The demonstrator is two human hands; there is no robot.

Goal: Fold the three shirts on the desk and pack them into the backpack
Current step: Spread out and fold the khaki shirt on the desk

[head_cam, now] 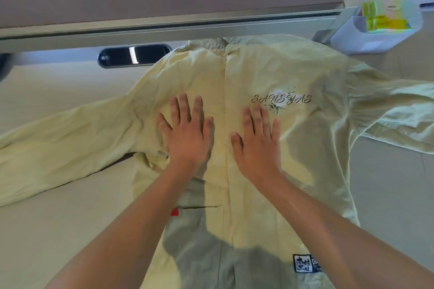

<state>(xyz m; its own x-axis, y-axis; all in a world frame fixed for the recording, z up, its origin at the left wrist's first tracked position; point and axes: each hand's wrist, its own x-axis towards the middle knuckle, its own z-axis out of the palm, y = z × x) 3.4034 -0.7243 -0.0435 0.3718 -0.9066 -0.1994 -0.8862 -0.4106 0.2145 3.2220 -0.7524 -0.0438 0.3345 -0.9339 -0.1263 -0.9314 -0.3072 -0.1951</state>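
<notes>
Shirt (234,82) hem cut off by bottom edge, both sleeve ends run off left & right edges, chest fabric hidden under left hand (187,134) & right hand (258,145), label patch (305,263) text too small to read, container (375,23) contents blurred.

my hands: 2 (left (185,134), right (257,145)) | shirt (234,82): 1 | white container (375,19): 1 | cable slot (135,55): 1

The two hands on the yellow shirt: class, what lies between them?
In the head view, the left hand and right hand press flat on the yellow shirt. Between them runs only the shirt's closed front placket; nothing else.
</notes>
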